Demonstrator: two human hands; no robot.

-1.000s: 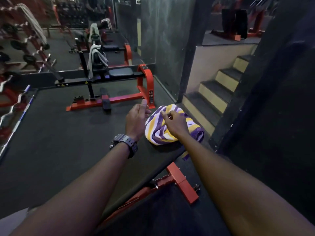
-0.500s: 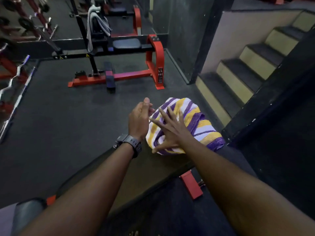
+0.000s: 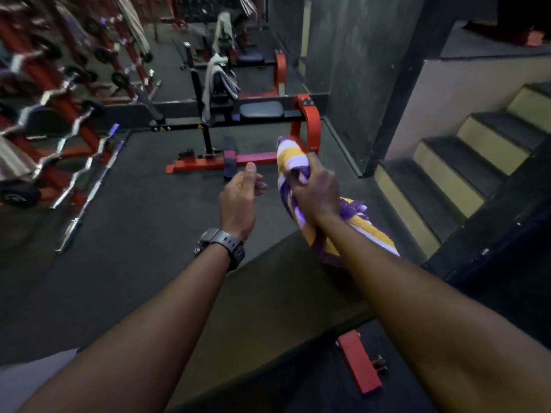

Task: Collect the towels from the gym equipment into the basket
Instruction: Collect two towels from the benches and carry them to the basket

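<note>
Noted at far left: rack of curl bars (image 3: 59,138) leaning along the floor edge, chrome and red, blurred

Left hand (image 3: 238,201) raised over the dark floor, watch (image 3: 222,244) on its wrist; fingers (image 3: 259,186) loosely curled toward the palm, thumb up, holding nothing, touching nothing, a clear gap to the cloth on its right

Behind, further back: red-framed machine (image 3: 307,126) with black seat pad, a grey-white towel (image 3: 217,81) draped over its upright post; a mirror behind repeats both

Striped towel (image 3: 369,234), purple, yellow and white, bunched, gripped in right hand (image 3: 319,195); upper end sticking up past the knuckles, lower bulk hanging beneath wrist and forearm. Fingers (image 3: 301,189) wrapped closed around the cloth's middle, cloth passing through the fist. Whether the lower end touches the desk (image 3: 283,293) cannot be told; towel sits at the far end of that dark padded surface

At right: steps (image 3: 453,174) with yellow risers, dark wall beside them. Red foot bracket (image 3: 357,362) below the desk edge
</note>
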